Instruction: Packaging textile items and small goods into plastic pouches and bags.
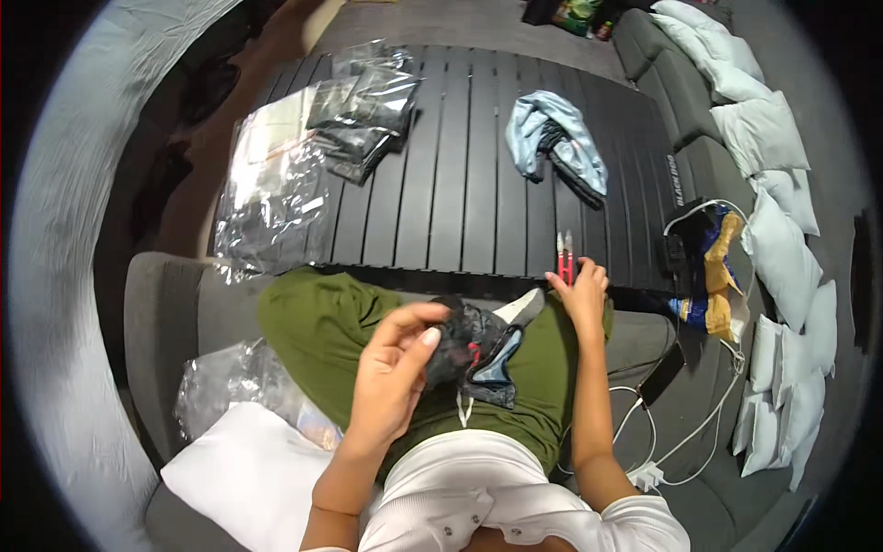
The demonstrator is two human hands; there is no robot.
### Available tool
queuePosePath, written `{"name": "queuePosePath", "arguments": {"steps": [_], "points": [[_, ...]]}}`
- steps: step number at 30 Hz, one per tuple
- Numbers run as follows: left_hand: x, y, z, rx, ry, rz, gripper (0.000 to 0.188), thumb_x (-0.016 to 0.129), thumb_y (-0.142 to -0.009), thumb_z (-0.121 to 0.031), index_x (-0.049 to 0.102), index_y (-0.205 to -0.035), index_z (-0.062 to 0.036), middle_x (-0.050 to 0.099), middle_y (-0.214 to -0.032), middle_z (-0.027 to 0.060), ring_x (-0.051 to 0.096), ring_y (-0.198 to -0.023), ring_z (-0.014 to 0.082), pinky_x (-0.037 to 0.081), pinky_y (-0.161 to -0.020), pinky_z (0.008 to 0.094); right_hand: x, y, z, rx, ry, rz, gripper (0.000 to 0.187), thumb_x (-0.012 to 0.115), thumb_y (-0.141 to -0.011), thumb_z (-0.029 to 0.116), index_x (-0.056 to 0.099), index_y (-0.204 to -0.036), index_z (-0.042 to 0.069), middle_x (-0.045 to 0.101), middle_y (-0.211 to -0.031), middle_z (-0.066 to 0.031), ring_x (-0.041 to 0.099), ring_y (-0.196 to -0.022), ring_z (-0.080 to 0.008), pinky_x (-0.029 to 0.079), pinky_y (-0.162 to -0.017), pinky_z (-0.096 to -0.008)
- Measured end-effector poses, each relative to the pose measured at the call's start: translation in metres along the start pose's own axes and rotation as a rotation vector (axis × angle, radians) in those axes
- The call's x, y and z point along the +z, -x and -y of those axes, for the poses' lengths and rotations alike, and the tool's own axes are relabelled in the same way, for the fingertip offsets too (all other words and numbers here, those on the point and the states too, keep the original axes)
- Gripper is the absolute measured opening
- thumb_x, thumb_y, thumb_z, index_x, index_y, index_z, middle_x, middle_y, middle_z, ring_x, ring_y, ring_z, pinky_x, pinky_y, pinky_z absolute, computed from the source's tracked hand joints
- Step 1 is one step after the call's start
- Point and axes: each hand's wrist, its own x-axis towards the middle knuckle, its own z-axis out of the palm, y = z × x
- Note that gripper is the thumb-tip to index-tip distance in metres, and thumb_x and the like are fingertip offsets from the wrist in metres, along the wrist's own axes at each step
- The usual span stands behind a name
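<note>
My left hand (391,368) is closed, with thumb and fingers pinching the edge of a piece of dark fabric (452,354) above my lap. This fabric is black and lacy-looking, with a bit of red and a light blue patch at its right side. At the table's near edge, my right hand (581,293) has its thumb and fingers around a pair of small red-handled snips (564,262), whose two metal tips point away from me. A grey and white strip of material (522,309) lies on my lap between the hands.
On the black slatted table (469,202) lie clear plastic packets (276,193), dark packed items (368,106) and a crumpled light blue and black garment (556,143). White pillows line the grey sofa at right. Cables, a phone (662,375) and a blue-and-gold bag (722,285) are nearby.
</note>
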Motion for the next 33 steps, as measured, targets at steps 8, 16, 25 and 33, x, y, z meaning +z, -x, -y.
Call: {"name": "queuePosePath", "arguments": {"steps": [8,16,25,33], "points": [[-0.01,0.007,0.006,-0.064,-0.108,0.26,0.035,0.054,-0.082,0.002,0.048,-0.116,0.0056,0.054,-0.106,0.008,0.052,-0.09,0.008,0.041,-0.075,0.0194,0.011,-0.013,-0.018,-0.137,-0.204,-0.009,0.034,0.06,-0.08,0.02,0.048,-0.104,0.0,0.048,-0.097,-0.0186,0.052,-0.087,-0.0362,0.043,-0.074,-0.041],[-0.006,0.003,0.01,-0.051,-0.163,0.323,0.043,0.054,-0.08,0.01,0.043,-0.122,0.0068,0.049,-0.121,0.0126,0.052,-0.106,0.0152,0.043,-0.092,0.0265,0.0,-0.005,-0.027,-0.097,-0.515,0.101,0.023,0.05,-0.078,0.006,0.053,-0.1,0.0,0.056,-0.072,-0.008,0.05,-0.054,-0.0184,0.04,-0.049,-0.03],[-0.001,0.003,0.015,0.092,-0.35,0.23,0.036,0.055,-0.08,0.008,0.052,-0.116,0.0042,0.056,-0.112,0.0121,0.056,-0.095,0.0112,0.046,-0.084,0.0227,-0.127,0.077,0.084,-0.331,-0.837,0.182,0.042,0.056,-0.084,0.038,0.048,-0.1,0.0,0.052,-0.072,-0.005,0.042,-0.058,-0.0097,0.036,-0.052,-0.025],[0.005,0.007,0.028,0.264,-0.448,0.119,0.038,0.057,-0.078,0.01,0.055,-0.115,0.0001,0.06,-0.103,0.0104,0.059,-0.087,0.0103,0.047,-0.078,0.0217,-0.145,0.108,0.092,-0.523,-0.638,0.219,0.042,0.06,-0.08,0.039,0.046,-0.092,0.001,0.043,-0.057,-0.0038,0.042,-0.046,-0.0149,0.033,-0.045,-0.0261]]}}
